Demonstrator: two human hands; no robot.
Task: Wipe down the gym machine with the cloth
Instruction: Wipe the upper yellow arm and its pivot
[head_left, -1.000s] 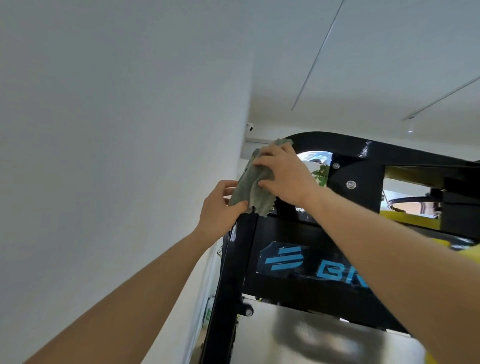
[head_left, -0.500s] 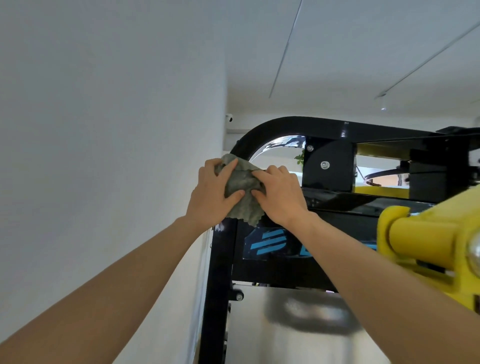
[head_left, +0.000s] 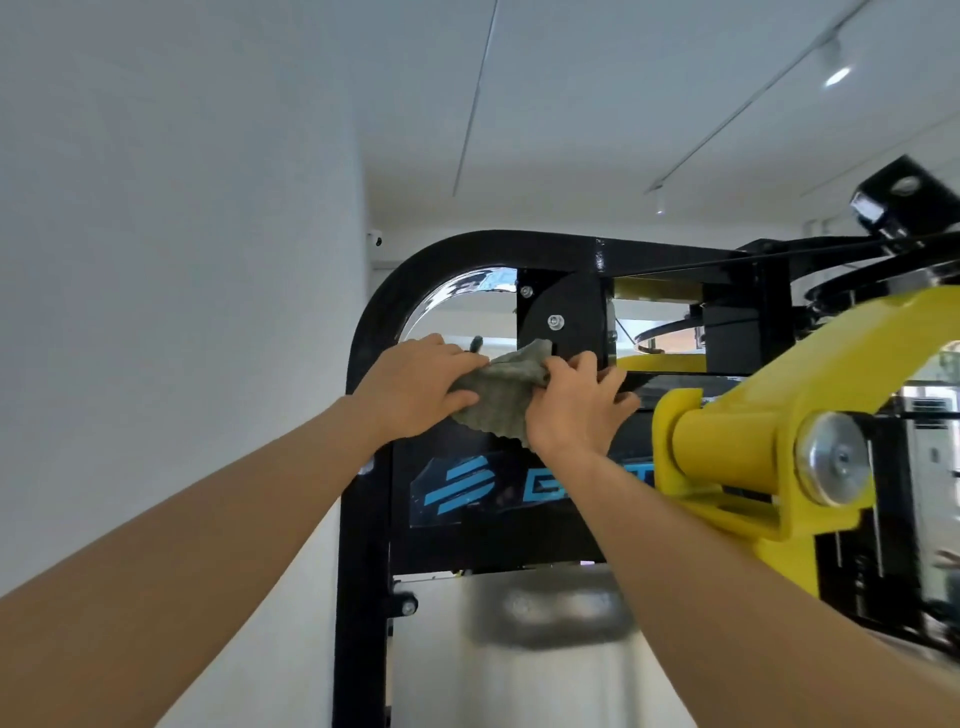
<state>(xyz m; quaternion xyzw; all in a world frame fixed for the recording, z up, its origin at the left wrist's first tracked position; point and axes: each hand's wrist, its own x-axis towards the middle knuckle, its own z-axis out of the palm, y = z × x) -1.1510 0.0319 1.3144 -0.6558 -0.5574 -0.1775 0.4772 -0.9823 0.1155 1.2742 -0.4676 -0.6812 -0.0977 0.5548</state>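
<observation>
Cloth (head_left: 498, 397) bunched up betw. both hands, against gym machine (head_left: 371, 322) frame under the arch. Long axis approx. vertical, tip up toward bolted plate (head_left: 569, 306). L hand (head_left: 415, 387) fingers curled over its left side; R hand (head_left: 571, 410) pinches right edge, other fingers loosely spread.

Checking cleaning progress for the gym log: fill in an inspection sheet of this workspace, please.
Surface: gym machine, black frame, with a blue logo panel below the hands.
Job's things: grey cloth, bunched against the frame's upper part.
Clutter: nothing seen.
Hands: left hand and right hand both hold the cloth, one at each side.
Cables: thin black cable runs along the top right.
Surroundings: white wall at left, yellow arm at right, ceiling light above.
</observation>
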